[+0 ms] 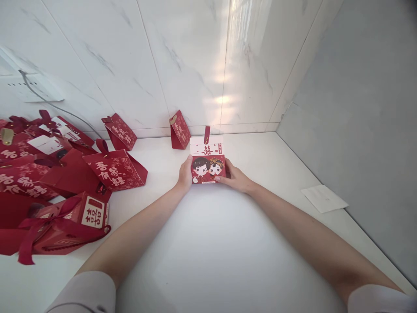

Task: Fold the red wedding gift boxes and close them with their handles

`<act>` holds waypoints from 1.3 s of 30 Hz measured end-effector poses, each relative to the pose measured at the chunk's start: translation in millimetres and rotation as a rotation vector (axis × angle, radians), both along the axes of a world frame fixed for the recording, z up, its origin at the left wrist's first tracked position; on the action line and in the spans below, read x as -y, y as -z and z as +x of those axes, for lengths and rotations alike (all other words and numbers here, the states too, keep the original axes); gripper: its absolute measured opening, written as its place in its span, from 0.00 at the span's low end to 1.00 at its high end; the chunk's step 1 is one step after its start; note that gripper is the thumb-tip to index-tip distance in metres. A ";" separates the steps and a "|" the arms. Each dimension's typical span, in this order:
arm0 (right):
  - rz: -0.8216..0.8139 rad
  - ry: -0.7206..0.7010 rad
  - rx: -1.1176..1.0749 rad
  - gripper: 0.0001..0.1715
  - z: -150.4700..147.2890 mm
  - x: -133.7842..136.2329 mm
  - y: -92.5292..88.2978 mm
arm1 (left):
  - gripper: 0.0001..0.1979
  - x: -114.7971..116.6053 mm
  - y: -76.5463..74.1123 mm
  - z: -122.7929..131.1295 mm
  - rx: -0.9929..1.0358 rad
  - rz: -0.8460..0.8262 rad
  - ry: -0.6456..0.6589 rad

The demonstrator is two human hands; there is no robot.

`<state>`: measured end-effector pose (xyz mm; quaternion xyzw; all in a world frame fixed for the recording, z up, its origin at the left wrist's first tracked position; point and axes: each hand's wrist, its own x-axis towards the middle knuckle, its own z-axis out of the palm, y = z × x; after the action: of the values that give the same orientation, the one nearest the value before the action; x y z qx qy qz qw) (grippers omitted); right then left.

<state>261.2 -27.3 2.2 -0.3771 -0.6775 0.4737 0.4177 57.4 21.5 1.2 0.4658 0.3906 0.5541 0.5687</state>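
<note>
Between my two hands is a red gift box [208, 170] with a cartoon couple on its front. A white printed flap with a short red ribbon loop [207, 134] stands up behind that front. My left hand [186, 174] is closed against the box's left side. My right hand [237, 176] grips the right side, its thumb on the lower front and the other fingers behind, mostly hidden. Just behind and to the left, a small red tent-shaped box [180, 130] stands near the wall.
Several red boxes with ribbons crowd the left, among them a tent-shaped box [117, 169] and a ribbon-tied box [65, 226]. Another tent-shaped box [120, 131] stands by the tiled wall [189, 52]. A white paper piece [324, 198] lies at the table's right edge. A cable [58, 106] hangs from a socket.
</note>
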 end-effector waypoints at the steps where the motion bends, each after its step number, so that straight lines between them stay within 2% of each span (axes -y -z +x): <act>1: 0.015 -0.011 0.003 0.54 1.0 -0.4 0.3 | 0.30 0.2 -0.4 0.0 0.004 -0.010 -0.005; 4: 0.100 -0.067 0.043 0.65 4.4 -1.6 0.1 | 0.29 0.9 -2.1 0.0 0.030 -0.031 0.000; 6: 0.156 -0.078 0.099 0.69 5.9 -1.8 -0.2 | 0.28 0.9 -2.8 0.0 0.058 -0.040 0.008; 12: 0.232 0.129 0.319 0.59 7.0 -0.4 1.9 | 0.26 0.4 -2.0 0.3 0.080 -0.064 -0.015; 16: 0.270 0.171 0.347 0.58 6.7 2.3 -0.3 | 0.18 1.2 -5.4 -2.8 0.052 0.086 -0.138; 21: 0.380 0.223 0.361 0.51 4.6 8.5 -7.5 | 0.17 0.1 -7.1 -6.2 -0.177 0.263 -0.208; 24: 0.444 0.249 0.401 0.49 4.1 9.8 -7.0 | 0.22 2.0 -6.1 -4.1 -0.186 0.230 -0.113; 28: 0.476 0.267 0.417 0.47 3.0 9.3 -1.0 | 0.36 10.6 -11.1 -1.0 -0.005 0.267 0.191; 31: 0.538 0.298 0.430 0.41 2.0 8.2 3.7 | 0.45 15.6 -17.0 -1.0 -0.021 0.320 0.337; 33: 0.638 0.296 0.478 0.34 1.8 6.8 6.1 | 0.43 16.8 -18.8 -1.0 -0.050 0.329 0.376; 35: 0.740 0.269 0.552 0.27 1.4 5.6 7.7 | 0.36 17.3 -18.6 -0.4 -0.048 0.318 0.360; 37: 0.811 0.236 0.636 0.25 0.0 5.7 8.3 | 0.33 18.2 -17.5 0.7 -0.012 0.280 0.344; 39: 0.863 0.191 0.708 0.24 -2.4 7.5 7.6 | 0.35 19.2 -16.6 1.4 0.031 0.224 0.327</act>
<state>258.8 -34.8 -5.5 -0.3677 -0.8714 -0.0415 0.3222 58.8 2.3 17.7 0.5750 0.2368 0.5015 0.6015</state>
